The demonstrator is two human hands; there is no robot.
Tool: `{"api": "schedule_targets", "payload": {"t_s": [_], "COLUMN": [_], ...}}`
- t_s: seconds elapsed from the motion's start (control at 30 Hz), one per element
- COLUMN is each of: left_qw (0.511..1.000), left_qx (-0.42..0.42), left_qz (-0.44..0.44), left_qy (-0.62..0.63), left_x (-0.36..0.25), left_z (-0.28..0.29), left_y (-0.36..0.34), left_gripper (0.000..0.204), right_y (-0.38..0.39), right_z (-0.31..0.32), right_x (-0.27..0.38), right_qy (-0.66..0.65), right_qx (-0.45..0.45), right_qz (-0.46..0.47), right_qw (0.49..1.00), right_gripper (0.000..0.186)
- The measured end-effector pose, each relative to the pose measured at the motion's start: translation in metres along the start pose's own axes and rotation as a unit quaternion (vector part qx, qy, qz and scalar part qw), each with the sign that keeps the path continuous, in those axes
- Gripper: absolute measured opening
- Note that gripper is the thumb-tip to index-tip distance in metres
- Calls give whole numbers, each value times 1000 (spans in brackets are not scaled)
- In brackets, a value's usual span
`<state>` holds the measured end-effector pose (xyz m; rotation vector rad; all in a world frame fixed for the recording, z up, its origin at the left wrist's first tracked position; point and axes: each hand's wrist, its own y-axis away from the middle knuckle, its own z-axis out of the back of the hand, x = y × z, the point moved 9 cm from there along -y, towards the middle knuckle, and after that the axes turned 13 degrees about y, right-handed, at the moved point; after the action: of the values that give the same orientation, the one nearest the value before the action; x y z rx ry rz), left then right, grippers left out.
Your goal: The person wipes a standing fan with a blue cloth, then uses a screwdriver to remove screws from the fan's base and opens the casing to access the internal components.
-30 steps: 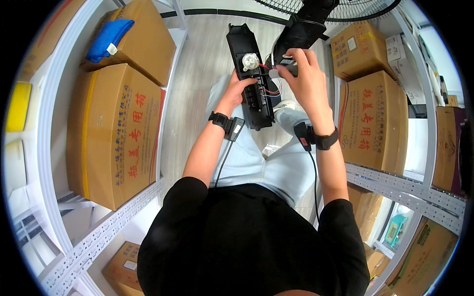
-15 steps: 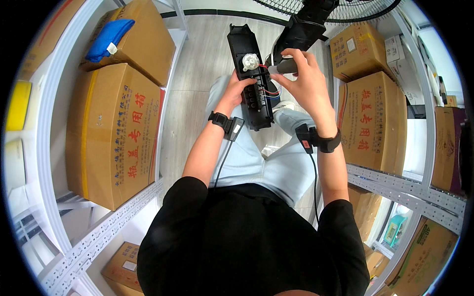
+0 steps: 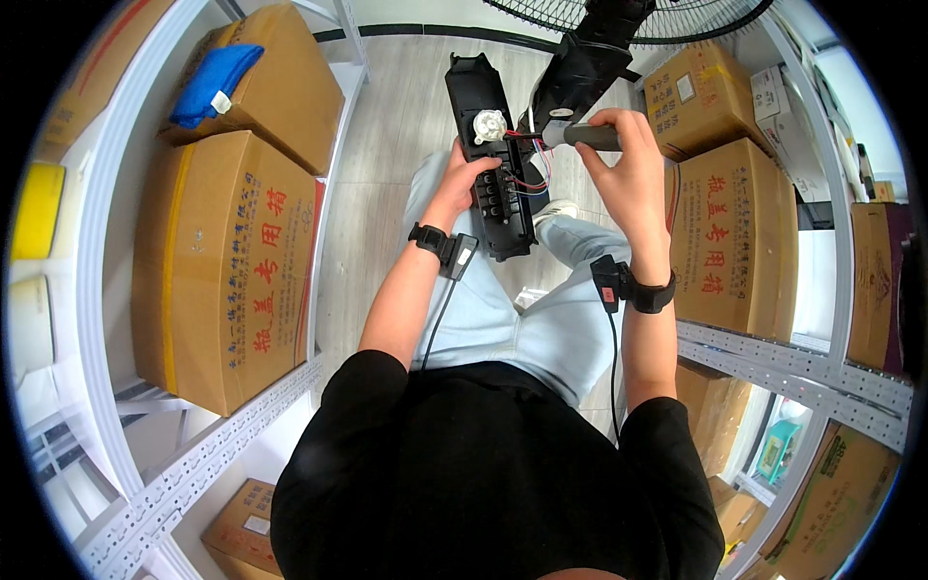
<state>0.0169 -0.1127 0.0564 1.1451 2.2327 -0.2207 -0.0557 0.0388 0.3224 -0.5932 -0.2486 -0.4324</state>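
My left hand grips the near left side of a long black plastic control panel, its thumb laid across the top. On the panel sit a round whitish part and a row of black push-button switches. Thin red, blue and white wires run off its right side. My right hand pinches the thick grey handle of a screwdriver, held sideways to the right of the panel. Its front end points left toward the whitish part; I cannot tell whether its tip touches anything.
Beyond the panel stands a black fan column with a wire fan guard above. Metal shelves with cardboard boxes flank me on the left, and more boxes on the right. A blue cloth bundle lies on a left box.
My right hand has moved right with the screwdriver, drawing it away from the panel. My left hand and the panel stay nearly where they were.
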Motion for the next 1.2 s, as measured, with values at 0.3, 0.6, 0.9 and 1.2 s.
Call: {"api": "schedule_targets", "payload": {"t_s": [0.3,0.6,0.9,1.2], "left_qw": [995,971,981,984], "left_qx": [-26,37,11,2], "left_qz": [-81,-156,-118,-108], "left_qy": [-51,-175,-155,-139], "left_x": [-15,-30,-20,-14], "left_z": [-9,-26,-13,2], "left_y": [11,17,12,6], "left_gripper": [99,72,19,14], "right_y": [10,24,28,33], "right_z": [10,-1,-12,-8], "right_x": [-20,-39,-54,-71], "right_qy": [-36,-66,-92,-275], "right_qx": [-88,-78,-67,-119], "right_qz": [-60,-105,-136,-223], "right_qw": [994,989,984,927], "right_gripper": [27,29,31,31]}}
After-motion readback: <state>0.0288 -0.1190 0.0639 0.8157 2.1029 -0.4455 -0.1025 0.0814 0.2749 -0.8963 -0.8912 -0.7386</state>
